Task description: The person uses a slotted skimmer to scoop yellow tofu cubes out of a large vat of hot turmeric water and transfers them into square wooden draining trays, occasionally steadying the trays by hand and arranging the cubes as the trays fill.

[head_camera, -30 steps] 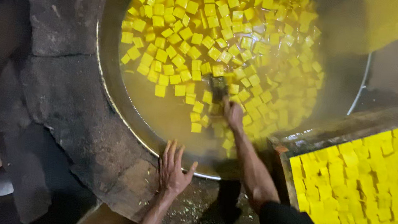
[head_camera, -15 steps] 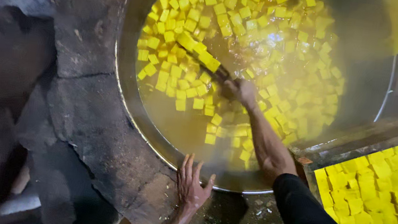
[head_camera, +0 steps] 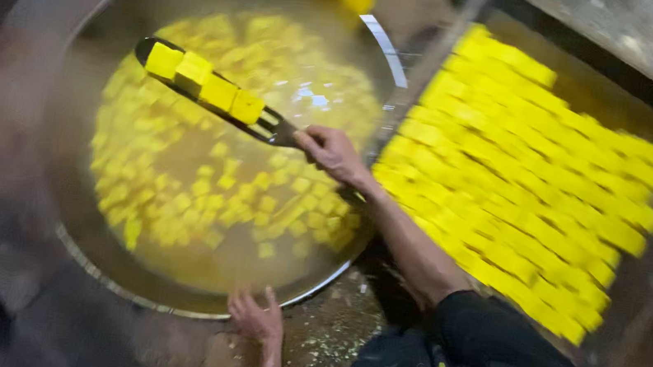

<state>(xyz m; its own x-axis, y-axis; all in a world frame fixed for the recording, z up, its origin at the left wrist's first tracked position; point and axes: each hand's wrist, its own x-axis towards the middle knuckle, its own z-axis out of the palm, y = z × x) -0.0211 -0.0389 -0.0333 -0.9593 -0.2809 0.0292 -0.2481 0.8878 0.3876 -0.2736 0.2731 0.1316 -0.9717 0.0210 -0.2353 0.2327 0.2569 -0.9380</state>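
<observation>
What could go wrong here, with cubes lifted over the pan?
The four yellow cubes sit loose in a row on the flat spatula held by the right hand; a tilt could drop them, splashing liquid. The left hand rests at the pan rim, close to any splash.

Dim light; rough, dark, soot-stained stone surround (head_camera: 20, 312) with pale crumbs scattered.

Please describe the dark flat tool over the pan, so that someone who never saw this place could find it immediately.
Start at the big round metal pan of yellowish liquid left of the tray of yellow blocks. Above the liquid, the right hand holds a long dark spatula pointing up and left. Unlike the cubes floating below, its four yellow cubes sit in a row on the blade, lifted clear of the liquid.
</observation>
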